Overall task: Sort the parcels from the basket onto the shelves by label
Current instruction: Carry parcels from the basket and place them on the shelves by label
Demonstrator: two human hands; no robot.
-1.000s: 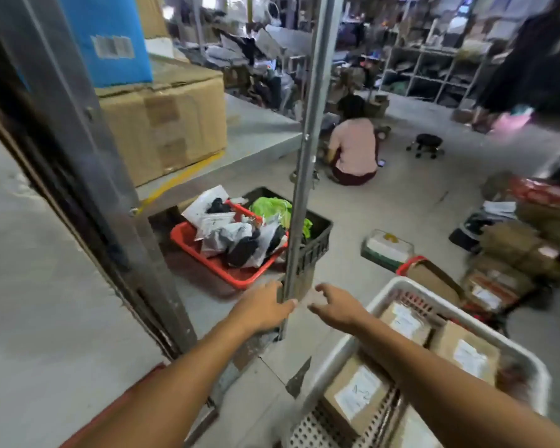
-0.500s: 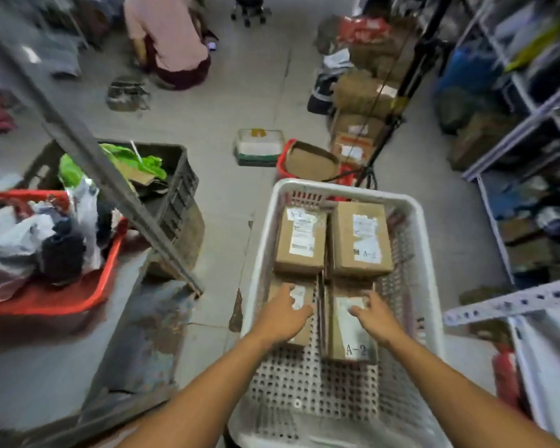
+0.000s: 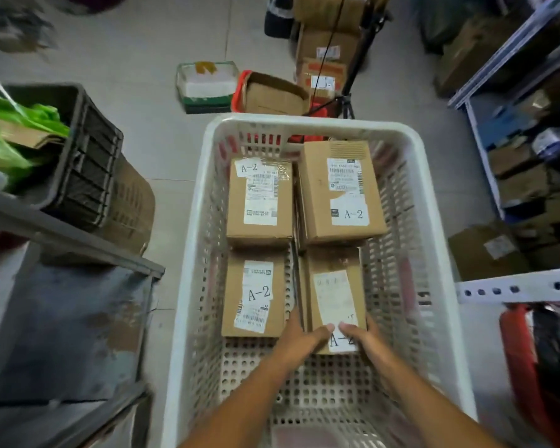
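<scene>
While four parcels lay in the white basket (image 3: 188,253), all marked A-2 where legible, went for the near right parcel (image 3: 335,295). Left hand (image 3: 299,339) clamped its left edge, thumb on top, fingers (image 3: 293,318) tucked into the gap beside the near left parcel (image 3: 256,295). Right hand (image 3: 361,339) gripped the right corner, probably to lift it level. Shelves (image 3: 514,286) stood just right, presumably the destination.

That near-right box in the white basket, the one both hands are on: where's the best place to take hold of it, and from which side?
Probably by its near end, from above on the person's own side. The near-right box lies flat, packed against the box to its left and the one beyond it, so only that end stands free. The left hand and right hand already grip its two near corners, thumbs on the label.
</scene>
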